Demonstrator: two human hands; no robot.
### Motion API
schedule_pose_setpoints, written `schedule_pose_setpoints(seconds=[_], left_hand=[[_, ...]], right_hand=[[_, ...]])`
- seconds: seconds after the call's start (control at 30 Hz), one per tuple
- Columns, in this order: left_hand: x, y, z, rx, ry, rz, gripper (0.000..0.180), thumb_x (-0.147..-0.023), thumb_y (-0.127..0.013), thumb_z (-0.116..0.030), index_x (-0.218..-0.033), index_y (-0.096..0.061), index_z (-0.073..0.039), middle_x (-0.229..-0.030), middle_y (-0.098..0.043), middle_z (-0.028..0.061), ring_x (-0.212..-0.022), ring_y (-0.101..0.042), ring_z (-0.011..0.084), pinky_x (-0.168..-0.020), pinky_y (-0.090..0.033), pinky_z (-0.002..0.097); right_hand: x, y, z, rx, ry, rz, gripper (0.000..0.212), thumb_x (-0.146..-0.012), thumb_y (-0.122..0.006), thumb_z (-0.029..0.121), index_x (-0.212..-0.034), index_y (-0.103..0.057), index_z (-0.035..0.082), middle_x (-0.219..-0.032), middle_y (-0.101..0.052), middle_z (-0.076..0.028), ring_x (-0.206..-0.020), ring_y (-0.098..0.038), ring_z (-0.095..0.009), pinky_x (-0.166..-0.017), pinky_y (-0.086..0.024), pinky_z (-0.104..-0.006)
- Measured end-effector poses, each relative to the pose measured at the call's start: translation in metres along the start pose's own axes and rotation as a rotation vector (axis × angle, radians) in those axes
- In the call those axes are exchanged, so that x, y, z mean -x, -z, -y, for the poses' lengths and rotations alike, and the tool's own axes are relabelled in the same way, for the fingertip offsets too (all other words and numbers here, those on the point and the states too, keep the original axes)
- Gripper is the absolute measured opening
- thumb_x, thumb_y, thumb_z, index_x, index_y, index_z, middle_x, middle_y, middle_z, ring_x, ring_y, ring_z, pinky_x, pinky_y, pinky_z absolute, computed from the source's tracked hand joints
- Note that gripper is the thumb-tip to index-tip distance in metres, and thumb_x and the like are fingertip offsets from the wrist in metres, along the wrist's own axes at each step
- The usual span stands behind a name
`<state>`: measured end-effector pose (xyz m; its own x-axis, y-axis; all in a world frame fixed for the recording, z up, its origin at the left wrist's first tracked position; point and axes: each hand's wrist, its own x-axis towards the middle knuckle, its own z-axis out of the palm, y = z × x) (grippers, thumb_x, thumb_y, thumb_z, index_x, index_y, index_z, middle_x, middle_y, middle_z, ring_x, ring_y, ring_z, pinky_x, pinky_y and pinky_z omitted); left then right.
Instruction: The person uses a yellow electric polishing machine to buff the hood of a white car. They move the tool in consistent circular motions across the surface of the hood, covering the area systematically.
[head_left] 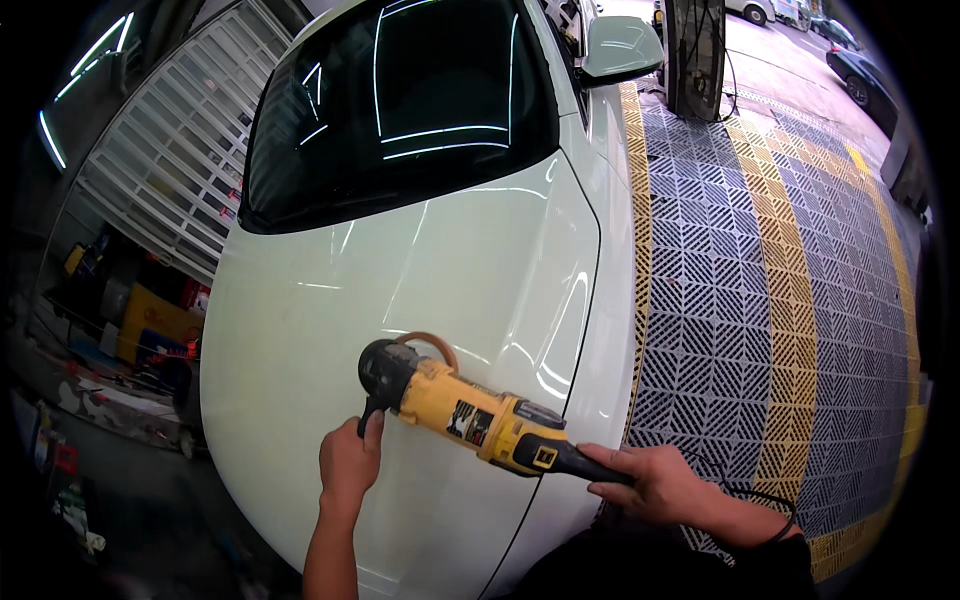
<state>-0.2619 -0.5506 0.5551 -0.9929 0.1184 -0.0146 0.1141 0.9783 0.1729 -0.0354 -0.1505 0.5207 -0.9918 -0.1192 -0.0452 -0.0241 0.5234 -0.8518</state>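
Note:
A yellow and black power polisher (460, 408) lies across the white car's hood (300, 330). Its black head (385, 372) points left, and the brownish rim of a round pad (432, 345) shows behind it, tilted; whether the pad touches the paint I cannot tell. My left hand (350, 455) is wrapped round the black side handle by the head. Over at the rear end, my right hand (655, 480) grips the black main handle. A black cord (770, 497) runs past my right wrist.
The dark windshield (400, 110) and a side mirror (620, 48) are farther up. Right of the car stretches a grey and yellow grated floor (710, 300), with a dark post (695, 60) beyond. A white rack (175, 140) and cluttered shelving (140, 330) stand at left.

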Motion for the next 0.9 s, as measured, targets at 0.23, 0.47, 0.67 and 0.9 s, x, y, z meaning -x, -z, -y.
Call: schedule_pose_setpoints(seconds=[0.23, 0.47, 0.67, 0.9], left_hand=[[-0.186, 0.018, -0.196, -0.021, -0.164, 0.105, 0.079, -0.117, -0.050, -0.068, -0.089, -0.075, 0.002, -0.083, -0.075, 0.0237, -0.081, -0.073, 0.0436, -0.078, -0.058, 0.0525], [-0.276, 0.030, -0.274, -0.076, -0.203, 0.230, 0.085, -0.117, -0.044, -0.076, -0.101, -0.082, -0.001, -0.096, -0.081, 0.0154, -0.088, -0.078, 0.0285, -0.083, -0.062, 0.0456], [-0.329, 0.031, -0.163, -0.013, -0.048, 0.062, 0.086, -0.115, -0.046, -0.077, -0.103, -0.085, -0.001, -0.102, -0.084, 0.0206, -0.099, -0.081, 0.0373, -0.088, -0.063, 0.0479], [-0.373, 0.032, -0.018, -0.061, 0.057, -0.108, 0.087, -0.115, -0.046, -0.073, -0.103, -0.082, 0.004, -0.104, -0.081, 0.0295, -0.103, -0.077, 0.0496, -0.093, -0.059, 0.0558]], right_hand=[[-0.063, 0.117, -0.042, -0.174, -0.151, -0.303, 0.065, -0.105, -0.083, 0.014, -0.165, -0.061, 0.007, -0.109, -0.083, -0.017, -0.091, -0.078, -0.016, -0.087, -0.062, -0.0336], [-0.123, 0.196, -0.051, -0.160, -0.366, -0.319, 0.058, -0.112, -0.068, 0.013, -0.168, -0.058, 0.004, -0.087, -0.066, 0.001, -0.071, -0.063, -0.005, -0.069, -0.056, -0.0274], [-0.230, 0.152, -0.031, -0.088, -0.104, -0.228, 0.059, -0.111, -0.075, 0.016, -0.167, -0.058, 0.004, -0.095, -0.072, -0.006, -0.077, -0.064, -0.011, -0.076, -0.056, -0.0311], [-0.345, 0.103, 0.005, 0.108, 0.049, -0.081, 0.059, -0.114, -0.074, 0.031, -0.169, -0.059, 0.017, -0.091, -0.076, -0.019, -0.073, -0.071, -0.029, -0.079, -0.060, -0.0427]])
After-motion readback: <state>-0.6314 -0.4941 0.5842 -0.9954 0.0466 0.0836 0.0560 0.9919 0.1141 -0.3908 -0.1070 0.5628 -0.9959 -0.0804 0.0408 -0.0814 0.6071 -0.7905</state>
